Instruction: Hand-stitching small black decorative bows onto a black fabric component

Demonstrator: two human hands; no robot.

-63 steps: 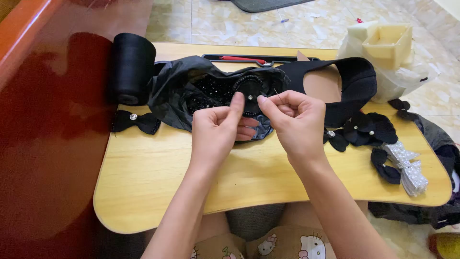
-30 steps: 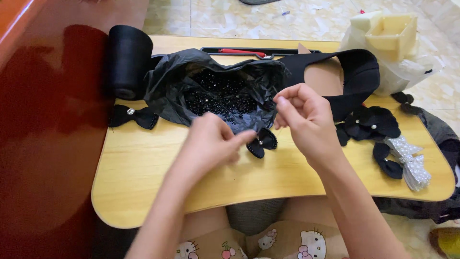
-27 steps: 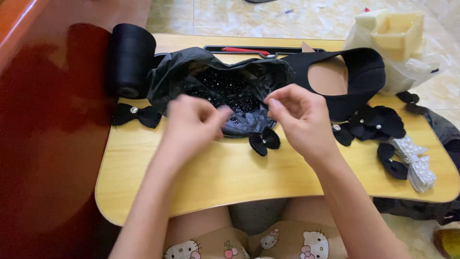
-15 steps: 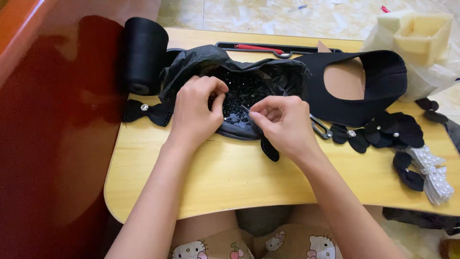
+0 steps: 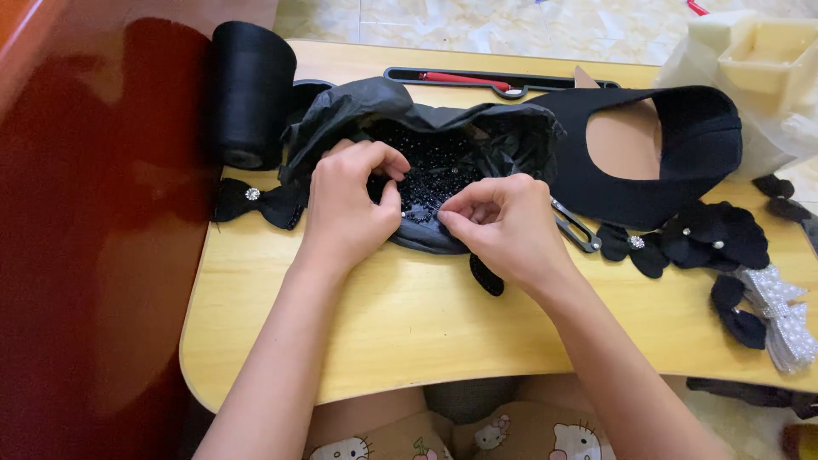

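Observation:
An open black plastic bag (image 5: 358,106) full of small black beads (image 5: 426,170) lies on the wooden lap table (image 5: 409,315). My left hand (image 5: 345,200) rests on the bag's near edge, its fingertips curled into the beads. Beside it my right hand (image 5: 503,226) pinches something tiny between thumb and forefinger at the bag's rim. A black fabric bow (image 5: 486,274) lies half hidden under my right hand.
A black thread spool (image 5: 251,89) stands at the table's back left, with a jewelled black bow (image 5: 256,200) in front of it. A black shoe upper (image 5: 656,162), metal clip (image 5: 575,226), several bows (image 5: 711,234), white pearl trim (image 5: 780,315) and cream box (image 5: 767,55) lie right.
Both hands went from holding a bow above the table down into the bead bag. The bow now lies on the table under my right hand. The camera moved closer.

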